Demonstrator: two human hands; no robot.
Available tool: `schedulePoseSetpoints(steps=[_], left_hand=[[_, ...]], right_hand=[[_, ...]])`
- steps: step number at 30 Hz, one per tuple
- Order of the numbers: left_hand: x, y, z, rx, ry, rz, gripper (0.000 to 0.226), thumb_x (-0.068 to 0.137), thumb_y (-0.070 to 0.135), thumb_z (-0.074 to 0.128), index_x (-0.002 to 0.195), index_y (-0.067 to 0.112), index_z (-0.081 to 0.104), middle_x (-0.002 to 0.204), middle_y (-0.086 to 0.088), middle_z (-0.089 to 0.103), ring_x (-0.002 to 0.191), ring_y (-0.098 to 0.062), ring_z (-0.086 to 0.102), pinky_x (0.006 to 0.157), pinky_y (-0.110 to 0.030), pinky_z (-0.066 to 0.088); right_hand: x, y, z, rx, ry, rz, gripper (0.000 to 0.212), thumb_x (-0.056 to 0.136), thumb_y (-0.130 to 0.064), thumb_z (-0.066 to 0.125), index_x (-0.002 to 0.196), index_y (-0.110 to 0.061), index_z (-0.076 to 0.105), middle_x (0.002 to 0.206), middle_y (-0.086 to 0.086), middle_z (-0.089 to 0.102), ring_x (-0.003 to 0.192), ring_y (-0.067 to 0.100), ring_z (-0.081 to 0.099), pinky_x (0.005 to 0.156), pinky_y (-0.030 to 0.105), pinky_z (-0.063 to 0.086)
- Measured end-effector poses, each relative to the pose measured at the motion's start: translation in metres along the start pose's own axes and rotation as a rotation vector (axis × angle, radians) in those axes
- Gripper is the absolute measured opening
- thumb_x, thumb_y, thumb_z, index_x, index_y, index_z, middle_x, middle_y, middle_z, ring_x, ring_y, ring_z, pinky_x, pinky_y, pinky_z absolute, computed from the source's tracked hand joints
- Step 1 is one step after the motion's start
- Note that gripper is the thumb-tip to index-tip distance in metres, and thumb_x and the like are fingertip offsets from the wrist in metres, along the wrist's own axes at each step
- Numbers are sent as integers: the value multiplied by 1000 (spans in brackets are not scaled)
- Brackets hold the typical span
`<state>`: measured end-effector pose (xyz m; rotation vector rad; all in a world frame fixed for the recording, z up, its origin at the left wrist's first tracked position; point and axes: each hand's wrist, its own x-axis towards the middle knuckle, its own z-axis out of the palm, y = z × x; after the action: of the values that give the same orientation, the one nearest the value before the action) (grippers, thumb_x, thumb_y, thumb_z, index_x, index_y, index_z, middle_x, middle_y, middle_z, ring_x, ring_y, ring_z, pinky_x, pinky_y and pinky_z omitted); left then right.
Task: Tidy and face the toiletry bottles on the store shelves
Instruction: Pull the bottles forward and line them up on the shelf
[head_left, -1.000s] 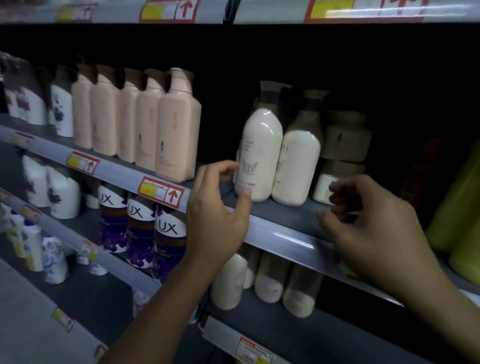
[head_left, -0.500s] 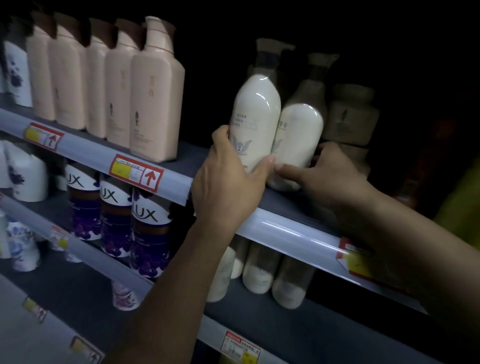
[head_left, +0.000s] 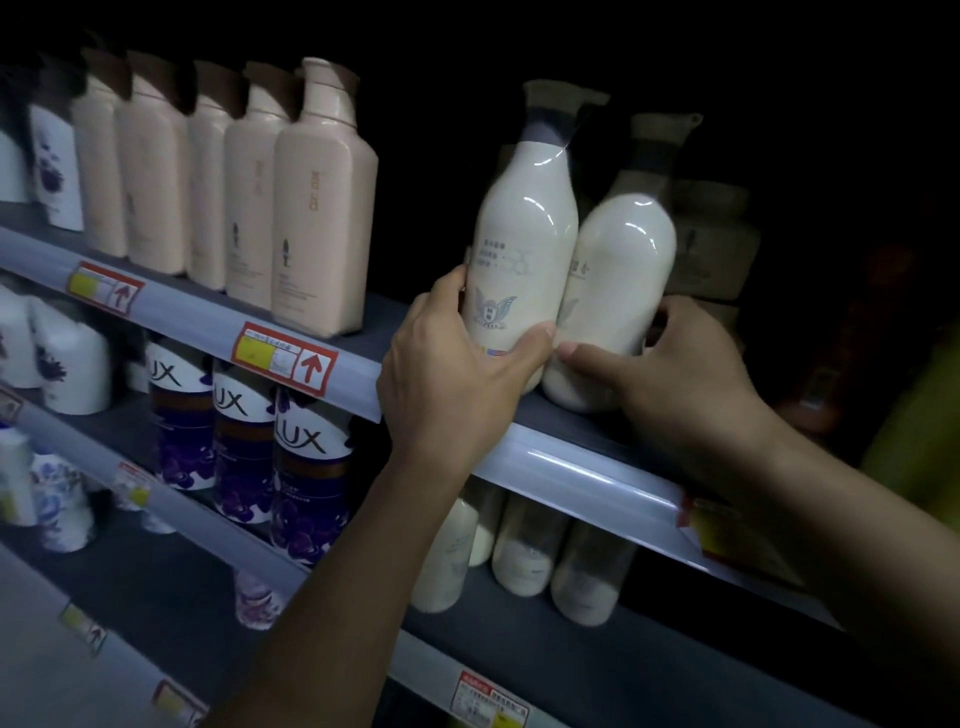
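Two tall cream pump bottles stand side by side at the front of the upper shelf (head_left: 582, 457). My left hand (head_left: 452, 379) wraps the base of the left cream bottle (head_left: 522, 249), whose winged logo faces out. My right hand (head_left: 670, 374) grips the lower part of the right cream bottle (head_left: 621, 270), thumb in front, fingers behind. The two bottles touch. Squat beige jars (head_left: 711, 244) sit stacked in the dark behind them.
A row of pink pump bottles (head_left: 322, 218) fills the same shelf to the left, with a gap between. Below stand purple LUX bottles (head_left: 306, 462) and more cream bottles (head_left: 524, 551). Price tags (head_left: 283, 358) line the shelf rails. Yellow-green bottles (head_left: 914, 457) show at the right.
Both hands went from hovering at the shelf edge to gripping the two cream bottles. The view has moved closer and the bottles now stand tight together.
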<state>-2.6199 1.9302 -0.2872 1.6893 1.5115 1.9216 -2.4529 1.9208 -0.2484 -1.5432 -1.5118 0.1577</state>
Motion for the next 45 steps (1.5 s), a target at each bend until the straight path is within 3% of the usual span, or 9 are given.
schedulePoseSetpoints(steps=[4, 12, 21, 23, 31, 36, 38, 41, 45], left_hand=[[-2, 5, -9, -84, 47, 39, 74, 69, 68, 73, 135, 37, 59, 117, 13, 70, 105, -12, 69, 87, -42, 60], [-16, 17, -39, -272, 18, 126, 73, 75, 54, 81, 140, 29, 59, 125, 13, 70, 110, -8, 70, 87, -37, 63], [-49, 31, -75, -298, -49, 217, 67, 73, 47, 78, 132, 18, 65, 114, 17, 71, 106, 3, 68, 76, -10, 56], [-58, 27, -81, -304, -86, 192, 67, 70, 46, 82, 131, 22, 65, 113, 16, 73, 105, 1, 70, 75, -11, 57], [-98, -13, -101, -260, -170, 115, 73, 49, 51, 85, 113, 72, 57, 106, 27, 74, 98, 3, 73, 74, -13, 58], [-115, -45, -108, -150, -272, 58, 87, 40, 63, 88, 115, 81, 48, 105, 33, 73, 97, 9, 71, 77, -15, 58], [-121, -53, -110, -134, -318, 10, 91, 34, 80, 86, 114, 86, 44, 104, 38, 70, 97, 16, 67, 75, -7, 55], [-131, -62, -107, -79, -402, -37, 91, 40, 64, 84, 112, 92, 35, 104, 43, 66, 100, 23, 60, 73, -7, 52], [-144, -80, -99, -43, -538, -73, 96, 49, 49, 87, 117, 91, 32, 111, 48, 61, 104, 23, 59, 75, -4, 52]], right_hand=[[-20, -10, -13, -4, 32, -92, 59, 68, -53, 89, 112, -29, 58, 98, -18, 64, 95, 11, 67, 81, 31, 52], [-59, -24, -36, 76, 121, -258, 64, 67, -53, 88, 119, -43, 52, 93, -36, 58, 89, -26, 57, 67, -2, 42], [-107, -24, -55, 94, 130, -317, 74, 62, -61, 87, 124, -49, 49, 107, -31, 63, 100, -12, 62, 78, 14, 50], [-118, -20, -56, 99, 114, -313, 80, 58, -63, 87, 127, -47, 50, 110, -28, 65, 100, -11, 63, 78, 18, 54], [-148, -2, -34, 99, 34, -305, 91, 44, -69, 89, 125, -48, 54, 106, -33, 68, 98, -14, 65, 70, -3, 45], [-161, 24, -6, 232, -93, -137, 95, 31, -72, 82, 117, -77, 43, 110, -42, 65, 98, -9, 69, 86, 21, 60], [-167, 36, 3, 211, -106, -146, 99, 31, -79, 81, 123, -73, 44, 113, -42, 64, 101, -12, 67, 84, 14, 57], [-178, 51, 10, 274, -155, -19, 106, 19, -95, 72, 118, -61, 52, 108, -36, 67, 110, -7, 65, 84, 6, 49], [-200, 62, 14, 177, -119, -35, 100, 35, -74, 79, 123, -83, 33, 111, -60, 49, 96, -38, 46, 73, -10, 35]])
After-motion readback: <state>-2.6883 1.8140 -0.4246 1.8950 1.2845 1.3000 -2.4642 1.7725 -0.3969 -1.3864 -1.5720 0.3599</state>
